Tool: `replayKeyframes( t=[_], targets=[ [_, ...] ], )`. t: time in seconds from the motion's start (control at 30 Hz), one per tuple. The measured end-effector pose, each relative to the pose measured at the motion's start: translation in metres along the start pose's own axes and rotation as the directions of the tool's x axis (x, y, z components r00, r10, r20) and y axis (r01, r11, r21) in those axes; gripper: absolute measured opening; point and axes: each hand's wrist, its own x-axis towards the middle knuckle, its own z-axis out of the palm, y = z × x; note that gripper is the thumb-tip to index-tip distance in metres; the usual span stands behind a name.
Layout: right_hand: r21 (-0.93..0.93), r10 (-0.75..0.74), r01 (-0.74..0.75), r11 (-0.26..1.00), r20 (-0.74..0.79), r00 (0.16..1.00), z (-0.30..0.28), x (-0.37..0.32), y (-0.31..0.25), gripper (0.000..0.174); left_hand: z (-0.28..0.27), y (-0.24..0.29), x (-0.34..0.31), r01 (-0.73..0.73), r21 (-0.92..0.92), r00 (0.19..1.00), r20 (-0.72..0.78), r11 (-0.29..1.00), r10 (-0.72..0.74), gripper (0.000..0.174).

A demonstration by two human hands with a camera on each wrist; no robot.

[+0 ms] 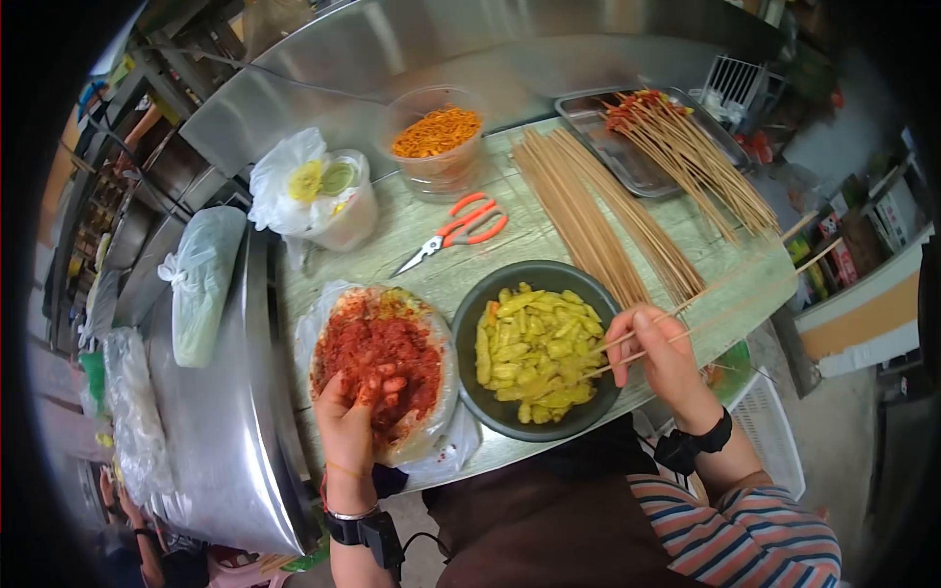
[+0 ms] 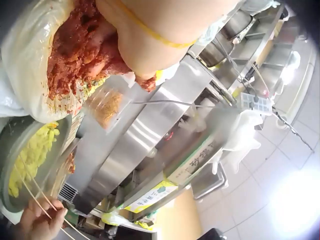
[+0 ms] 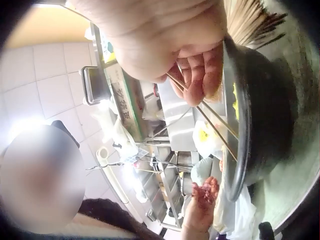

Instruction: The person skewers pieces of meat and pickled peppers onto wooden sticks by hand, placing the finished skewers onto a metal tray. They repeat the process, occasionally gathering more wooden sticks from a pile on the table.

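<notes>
My left hand [image 1: 345, 416] is over the red-coated chopped meat [image 1: 358, 338] in a plastic-lined bowl [image 1: 438, 367]. Its red-smeared fingers curl around some of the meat, as the right wrist view also shows. Beside it stands a dark bowl [image 1: 469, 392] of yellow-green pickled peppers [image 1: 529, 338]. My right hand [image 1: 662, 358] pinches two thin wooden skewers [image 1: 720, 284] at the bowl's right rim. The skewers [image 3: 212, 126] slant across the rim, their tips among the peppers in the head view.
Orange-handled scissors [image 1: 456, 233] lie behind the bowls. Further back are a tub of orange shreds [image 1: 438, 132] and a bagged white tub [image 1: 343, 220]. Bare skewers [image 1: 578, 211] lie at right, near a metal tray [image 1: 627, 181] of loaded skewers [image 1: 691, 162].
</notes>
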Motion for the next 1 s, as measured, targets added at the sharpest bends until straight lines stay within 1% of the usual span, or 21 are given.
replayKeyframes(
  t=[0.03,0.1,0.13,0.17,0.2,0.27,0.3,0.33,0.4,0.43,0.5,0.53,0.6,0.63,0.7,0.77,0.83,0.87,0.9,0.93,1.0],
  targets=[
    [0.056,-0.067,0.067,0.996,-0.013,0.998,-0.002,0.0,-0.005,0.034,-0.003,-0.001,0.0,0.049,-0.009,0.999,0.011,0.999,-0.048,0.019],
    [0.128,-0.16,0.162,0.978,-0.029,0.987,-0.003,0.001,-0.019,0.03,0.003,-0.002,-0.003,0.051,-0.031,0.999,-0.011,0.998,-0.051,0.019],
    [0.117,-0.158,0.161,0.98,-0.034,0.987,-0.004,0.003,-0.021,0.03,0.006,0.0,-0.005,0.053,-0.044,0.998,-0.042,0.998,-0.054,0.019],
    [0.053,-0.179,0.181,0.982,-0.041,0.983,-0.004,0.004,-0.022,0.028,0.016,0.009,-0.01,0.162,-0.069,0.982,-0.083,0.984,-0.168,0.022],
    [-0.011,-0.199,0.198,0.98,-0.047,0.979,-0.004,0.005,-0.024,0.026,0.02,0.009,-0.01,0.171,-0.076,0.981,-0.075,0.982,-0.177,0.022],
    [-0.027,-0.186,0.185,0.982,-0.061,0.981,-0.002,0.005,-0.029,0.024,0.026,0.007,-0.009,0.058,0.013,0.994,-0.092,0.998,-0.056,0.024],
    [-0.058,-0.166,0.165,0.985,-0.011,0.986,-0.002,0.005,-0.032,0.025,0.026,0.0,-0.007,-0.047,0.042,0.996,-0.076,0.998,0.05,0.024],
    [-0.087,-0.143,0.146,0.985,0.039,0.989,-0.001,0.005,-0.034,0.026,0.026,-0.004,-0.005,-0.043,0.036,0.996,-0.074,0.998,0.046,0.024],
    [-0.092,-0.135,0.136,0.986,0.017,0.991,0.007,0.005,-0.034,0.027,0.025,-0.011,-0.001,-0.167,0.05,0.984,-0.055,0.985,0.17,0.022],
    [-0.164,-0.178,0.181,0.97,0.03,0.984,0.011,0.006,-0.032,0.029,0.024,-0.016,0.001,-0.166,0.048,0.984,-0.057,0.985,0.168,0.022],
    [-0.302,-0.215,0.23,0.925,0.083,0.973,0.019,0.011,-0.027,0.031,0.023,-0.021,0.005,-0.27,0.102,0.961,-0.04,0.957,0.275,0.022],
    [-0.304,-0.215,0.231,0.924,0.084,0.973,0.024,0.014,-0.027,0.031,0.024,-0.02,0.003,-0.271,0.1,0.96,-0.041,0.957,0.276,0.022],
    [-0.556,-0.371,0.479,0.679,0.304,0.878,0.034,0.021,-0.028,0.03,0.029,-0.014,-0.002,-0.174,0.06,0.984,-0.022,0.983,0.175,0.021],
    [-0.553,-0.368,0.497,0.669,0.334,0.867,0.038,0.022,-0.026,0.031,0.028,-0.018,-0.001,-0.174,0.058,0.984,-0.025,0.983,0.176,0.021],
    [-0.565,-0.36,0.502,0.655,0.35,0.865,0.043,0.02,-0.031,0.031,0.026,-0.025,0.0,-0.069,-0.114,0.997,-0.032,0.991,0.066,0.021],
    [-0.579,-0.353,0.505,0.64,0.361,0.863,0.041,0.022,-0.032,0.03,0.036,-0.024,-0.002,-0.097,-0.125,0.994,-0.07,0.987,0.088,0.021],
    [-0.542,-0.467,0.565,0.622,0.322,0.824,0.03,0.025,-0.029,0.031,0.039,-0.024,-0.001,-0.125,-0.139,0.988,-0.106,0.982,0.111,0.021],
    [-0.546,-0.465,0.566,0.618,0.326,0.823,0.029,0.025,-0.031,0.031,0.036,-0.025,-0.001,-0.096,-0.148,0.993,-0.084,0.984,0.084,0.021],
    [-0.449,-0.369,0.409,0.794,0.179,0.912,0.029,0.023,-0.032,0.031,0.035,-0.027,0.0,-0.067,-0.155,0.996,-0.061,0.986,0.058,0.021],
    [-0.309,-0.234,0.237,0.921,0.047,0.971,0.028,0.022,-0.033,0.032,0.035,-0.026,-0.001,-0.068,-0.16,0.996,-0.061,0.985,0.058,0.021],
    [-0.263,-0.225,0.23,0.937,0.049,0.973,0.021,0.026,-0.025,0.034,0.036,-0.024,0.0,-0.032,-0.113,0.998,-0.061,0.993,0.026,0.02]
  ],
)
